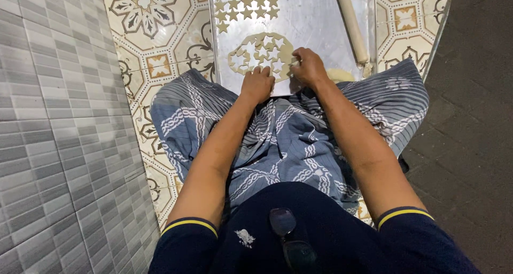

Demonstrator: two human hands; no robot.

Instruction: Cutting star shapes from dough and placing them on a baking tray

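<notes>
From my head camera, my left hand [257, 85] rests curled at the near edge of the shiny flat metal sheet [310, 22], knuckles up, holding nothing I can see. My right hand [308, 66] pinches the rim of the pale round dough sheet with star-shaped holes [262, 55], lying near that same edge. It looks thin, soft and easily torn, so I judge the outer rim safest. Cut dough stars [245, 4] line the far left corner; a pale wooden rolling pin [351, 22] lies along the right edge.
</notes>
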